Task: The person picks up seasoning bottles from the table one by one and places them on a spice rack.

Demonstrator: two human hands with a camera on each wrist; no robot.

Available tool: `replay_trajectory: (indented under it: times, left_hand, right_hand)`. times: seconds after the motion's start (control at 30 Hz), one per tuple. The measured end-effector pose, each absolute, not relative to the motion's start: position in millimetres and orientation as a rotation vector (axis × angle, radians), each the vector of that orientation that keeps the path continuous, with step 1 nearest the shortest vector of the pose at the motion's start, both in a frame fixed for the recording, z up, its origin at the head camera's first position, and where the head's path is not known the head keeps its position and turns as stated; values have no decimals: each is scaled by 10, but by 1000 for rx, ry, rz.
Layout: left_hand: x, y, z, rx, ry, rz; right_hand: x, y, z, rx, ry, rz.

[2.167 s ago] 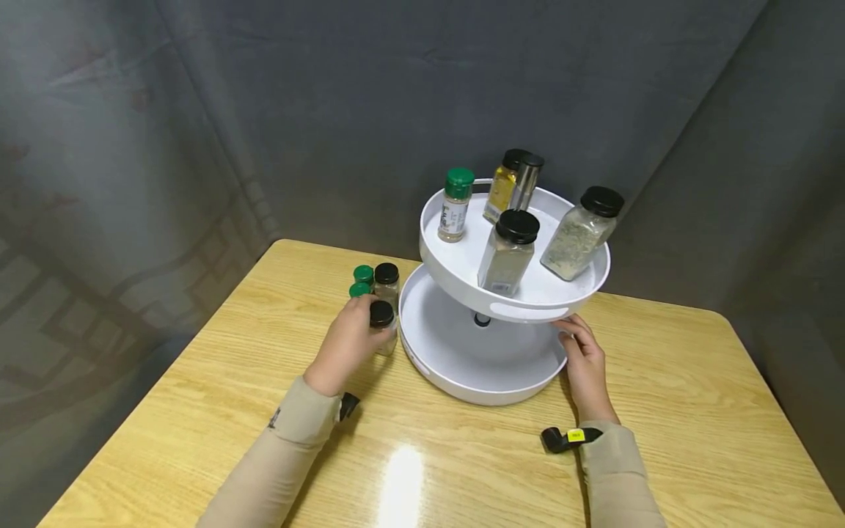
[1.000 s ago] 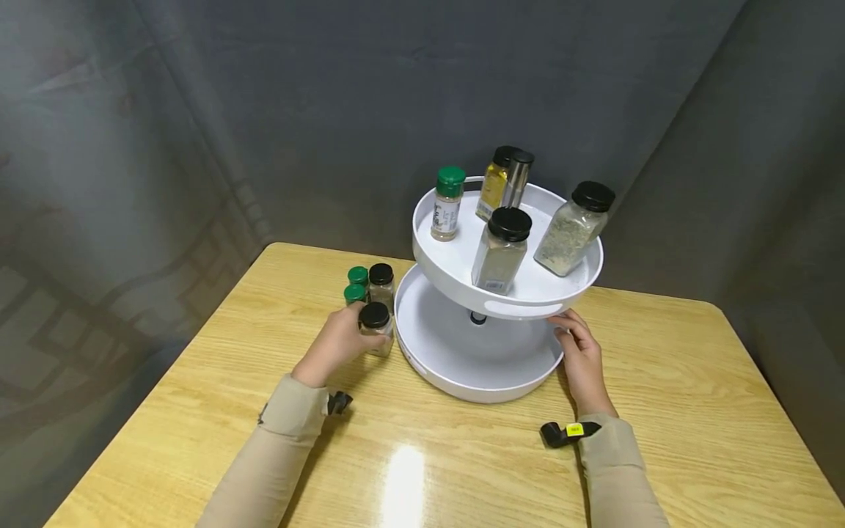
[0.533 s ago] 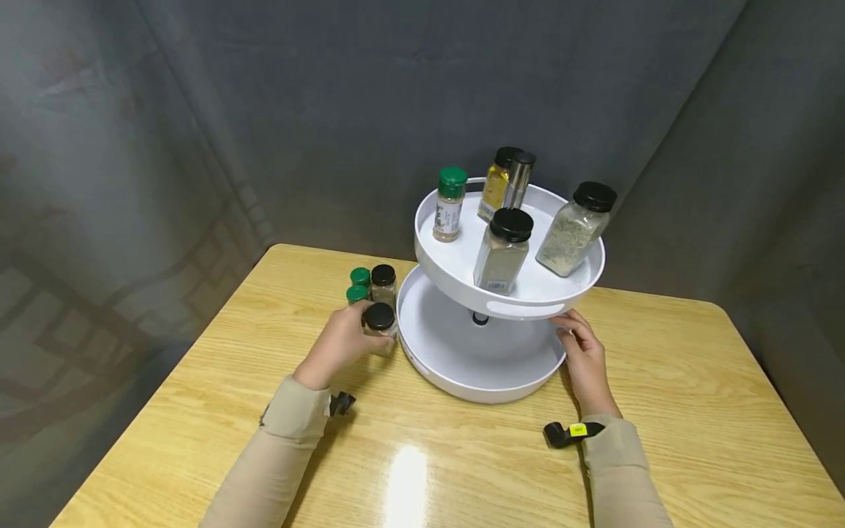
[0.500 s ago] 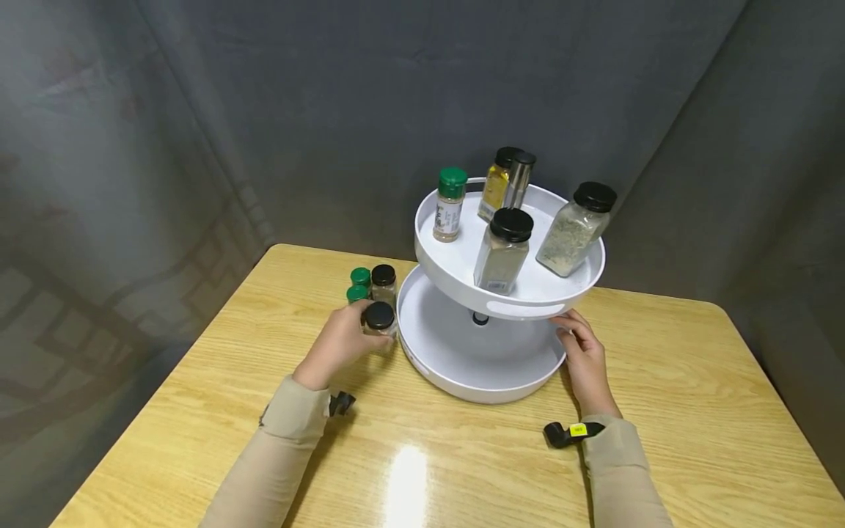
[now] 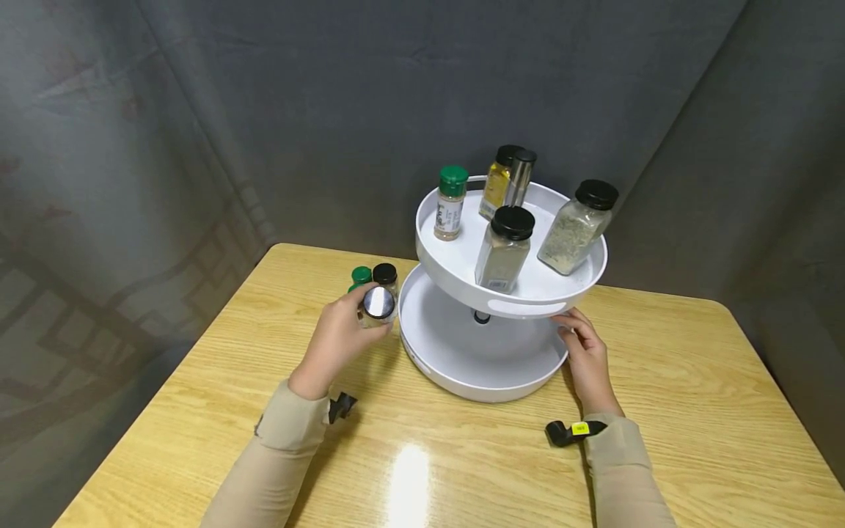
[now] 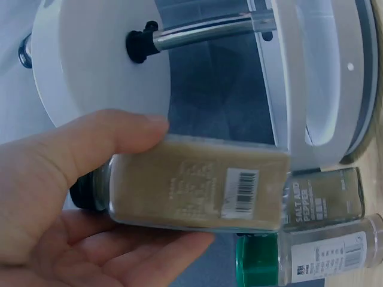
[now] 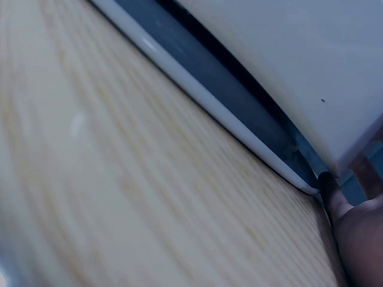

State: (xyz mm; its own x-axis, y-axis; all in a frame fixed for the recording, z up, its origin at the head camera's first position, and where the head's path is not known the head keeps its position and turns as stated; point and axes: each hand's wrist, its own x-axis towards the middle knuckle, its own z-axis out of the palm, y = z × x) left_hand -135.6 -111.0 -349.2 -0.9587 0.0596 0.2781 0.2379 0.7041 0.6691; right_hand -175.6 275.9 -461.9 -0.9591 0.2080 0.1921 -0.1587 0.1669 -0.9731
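My left hand (image 5: 333, 334) grips a clear square spice jar (image 6: 191, 185) of tan powder around its upper part, below the black lid. The jar is raised over the table at the left of a white two-tier turntable (image 5: 455, 389). Under and behind it stand a salt and pepper jar (image 6: 326, 197) and a green-capped spice bottle (image 6: 323, 254); a second green cap (image 5: 361, 275) shows farther back. My right hand (image 5: 587, 363) rests against the turntable's right side, fingertips at the lower tray's rim, beneath the upper tray.
The upper tray bears a green-capped bottle (image 5: 449, 213), a jar of yellow contents (image 5: 495, 191), a steel cylinder (image 5: 520, 180), a black-lidded jar (image 5: 502, 257) and a jar of green flakes (image 5: 571, 238). A grey curtain (image 5: 330, 132) hangs behind the wooden table (image 5: 482, 469).
My left hand has lifted the spice jar off the table, and its lid now tilts toward the head camera. The right hand stays in place at the turntable.
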Motion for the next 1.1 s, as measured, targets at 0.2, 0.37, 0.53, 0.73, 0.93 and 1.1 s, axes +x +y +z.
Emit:
replay_trajectory:
  times: [0.2,0.37,0.53,0.73,0.93,1.1]
  left_hand:
    - [-1375,-1024,-3498,-252,-2568,-1072]
    - [-1404,-931,-3572,-265,-2516,-1129]
    - [-1442,-842,-3646,-268,-2460,-1282]
    - [-1576,-746,-3718,-294,-2461,-1327]
    - [-1704,-668,-3744,-339,-2463,-1303]
    - [-1842,-613,-3722,-348,-2468,-1323]
  right_hand:
    - [-1747,2768,-4599,-45,-2166,1853]
    - [-1762,2783,-4601,-37,-2150,1867]
    - [-1753,2780,-4598,-38,-2154,1857]
    - [-1749,2768,-4606,-23,-2156,1866]
    - [-1744,2765,-4613,-34,-2181,1856]
    - [-1734,2759,-4604,-48,-2184,1855]
